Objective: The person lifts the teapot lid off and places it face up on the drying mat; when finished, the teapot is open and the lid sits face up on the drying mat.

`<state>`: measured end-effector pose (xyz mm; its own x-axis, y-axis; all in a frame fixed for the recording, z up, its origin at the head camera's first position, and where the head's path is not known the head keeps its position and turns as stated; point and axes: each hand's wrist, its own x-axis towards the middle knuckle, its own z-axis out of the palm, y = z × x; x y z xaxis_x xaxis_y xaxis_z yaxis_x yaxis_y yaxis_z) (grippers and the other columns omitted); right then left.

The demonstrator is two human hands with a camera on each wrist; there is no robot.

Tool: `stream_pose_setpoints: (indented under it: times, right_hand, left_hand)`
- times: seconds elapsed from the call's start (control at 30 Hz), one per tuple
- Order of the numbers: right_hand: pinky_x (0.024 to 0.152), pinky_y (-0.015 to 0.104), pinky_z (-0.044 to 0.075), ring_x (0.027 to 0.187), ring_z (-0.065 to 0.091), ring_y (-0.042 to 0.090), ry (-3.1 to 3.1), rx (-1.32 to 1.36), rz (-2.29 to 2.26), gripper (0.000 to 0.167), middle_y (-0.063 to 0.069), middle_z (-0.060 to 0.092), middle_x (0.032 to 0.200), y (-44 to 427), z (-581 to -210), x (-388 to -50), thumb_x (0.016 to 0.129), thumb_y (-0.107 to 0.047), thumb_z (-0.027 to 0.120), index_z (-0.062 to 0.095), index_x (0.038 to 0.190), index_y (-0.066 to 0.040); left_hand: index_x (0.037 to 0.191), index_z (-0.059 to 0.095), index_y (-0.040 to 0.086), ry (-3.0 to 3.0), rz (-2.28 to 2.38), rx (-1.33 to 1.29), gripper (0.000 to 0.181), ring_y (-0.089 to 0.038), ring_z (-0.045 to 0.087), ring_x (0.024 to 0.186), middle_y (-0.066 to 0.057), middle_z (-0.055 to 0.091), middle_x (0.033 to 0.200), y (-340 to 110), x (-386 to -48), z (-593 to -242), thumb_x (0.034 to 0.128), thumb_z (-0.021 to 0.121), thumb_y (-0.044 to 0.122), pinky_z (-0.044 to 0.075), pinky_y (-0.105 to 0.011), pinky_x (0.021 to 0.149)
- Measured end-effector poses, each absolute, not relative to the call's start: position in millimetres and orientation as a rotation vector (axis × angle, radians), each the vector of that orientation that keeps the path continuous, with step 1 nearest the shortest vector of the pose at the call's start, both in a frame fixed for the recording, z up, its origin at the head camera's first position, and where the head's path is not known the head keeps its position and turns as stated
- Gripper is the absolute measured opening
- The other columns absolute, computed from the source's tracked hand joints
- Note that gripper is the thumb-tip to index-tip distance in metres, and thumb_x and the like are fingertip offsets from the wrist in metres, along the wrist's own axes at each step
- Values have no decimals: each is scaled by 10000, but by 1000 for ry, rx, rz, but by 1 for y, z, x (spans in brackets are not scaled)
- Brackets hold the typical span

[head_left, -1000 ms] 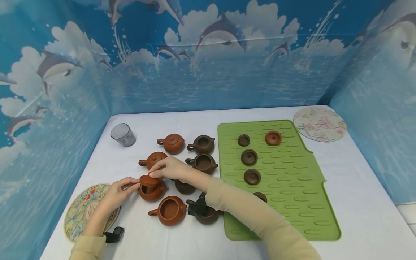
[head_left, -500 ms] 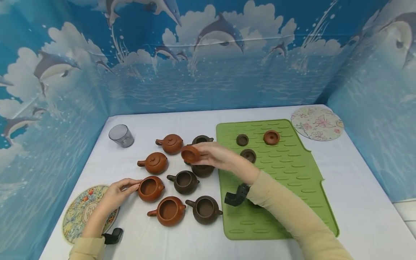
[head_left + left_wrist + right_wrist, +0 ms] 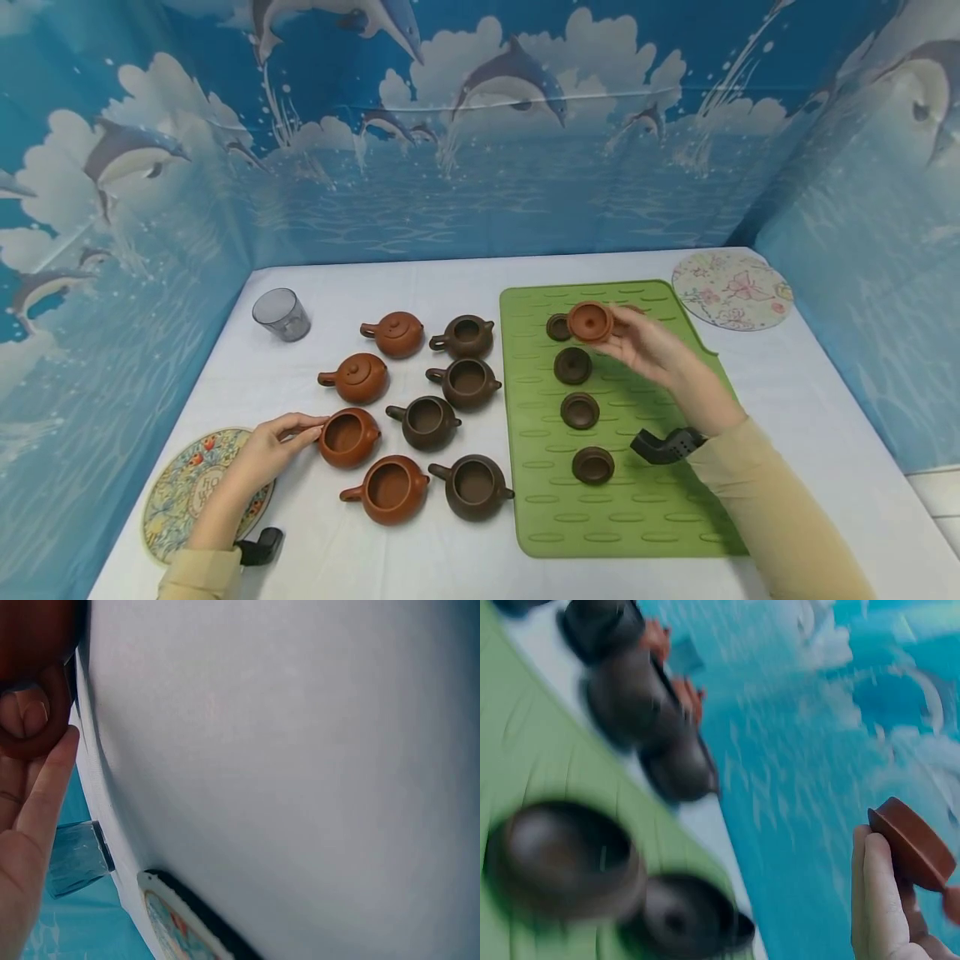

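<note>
My left hand (image 3: pixel 273 446) pinches the handle of a lidless reddish clay teapot (image 3: pixel 349 457) standing on the white table. In the left wrist view, fingers show through the handle loop of that teapot (image 3: pixel 34 637). Over the far part of the green mat (image 3: pixel 675 500), my right hand (image 3: pixel 648 346) holds a reddish teapot lid (image 3: pixel 589 322) by its edge, underside towards the head camera. The right wrist view has this lid (image 3: pixel 915 844) tilted between thumb and fingers. Another reddish lid is mostly hidden behind the right hand. Several dark lids (image 3: pixel 580 411) lie along the mat's left side.
Several lidless dark teapots (image 3: pixel 467 385) form a column left of the mat. Two lidded reddish teapots (image 3: pixel 362 379) and another open reddish one (image 3: pixel 390 492) stand nearby. A clear cup (image 3: pixel 282 315) stands far left; patterned round mats (image 3: pixel 161 508) lie at left and far right.
My right hand has lifted the reddish lid off the teapot, carried it rightwards over the dark teapots to the green mat and turned its underside into view. My left hand stays at the teapot.
</note>
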<state>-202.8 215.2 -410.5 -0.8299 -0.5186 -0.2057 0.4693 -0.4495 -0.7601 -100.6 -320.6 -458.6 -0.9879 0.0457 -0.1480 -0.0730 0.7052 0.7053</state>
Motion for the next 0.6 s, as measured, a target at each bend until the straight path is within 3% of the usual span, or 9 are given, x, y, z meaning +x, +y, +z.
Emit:
stream_pose_setpoints:
  times: [0.13,0.2,0.27,0.37,0.43,0.53,0.6]
  right_hand:
    - [921,215,543,1015,693,118,1308,-5,-2278,231,17,698,1093,244,-419,-199,1069,-203,413,603,1180,-131]
    - [930,192,532,1014,672,56,1482,46,-2207,326,-24,649,1154,252,-423,-196,1060,-233,446,507,1347,-92]
    - [934,165,519,989,634,-15,1690,92,-2085,524,99,552,1345,258,-429,-194,1054,-290,457,337,1489,-23]
    - [929,133,505,957,560,-110,1979,135,-1850,746,267,292,1537,266,-439,-191,1054,-383,423,107,1541,85]
    - [932,139,507,941,529,-142,2124,152,-1714,751,314,189,1575,270,-445,-189,1054,-416,398,128,1537,93]
    - [967,259,531,918,584,-116,2315,165,-1533,748,344,303,1519,276,-453,-187,1041,-472,393,241,1521,81]
    - [1004,371,517,963,677,25,2424,153,-1432,744,343,386,1472,279,-457,-186,1031,-500,400,312,1502,68]
  left_hand:
    - [1146,726,76,2754,1146,-33,262,-397,556,1243,-137,704,1197,-321,-100,-458,968,643,250,437,-578,1032]
    - [1147,724,73,2752,1143,-34,267,-404,553,1243,-142,701,1200,-321,-99,-457,968,643,254,435,-585,1029]
    - [1148,723,70,2751,1141,-35,271,-409,550,1244,-146,699,1203,-321,-99,-457,968,643,256,432,-590,1029]
    - [1152,722,72,2749,1141,-25,276,-410,550,1244,-146,698,1206,-321,-99,-457,970,641,262,433,-591,1027]
    - [1155,722,74,2750,1146,-19,274,-406,550,1246,-143,699,1205,-321,-99,-457,970,640,259,434,-588,1031]
    - [1153,723,74,2754,1144,-15,271,-402,554,1243,-141,701,1201,-321,-99,-458,971,639,256,439,-581,1029]
    - [1151,723,74,2755,1139,-19,271,-402,556,1238,-140,702,1199,-320,-99,-458,970,640,258,443,-579,1024]
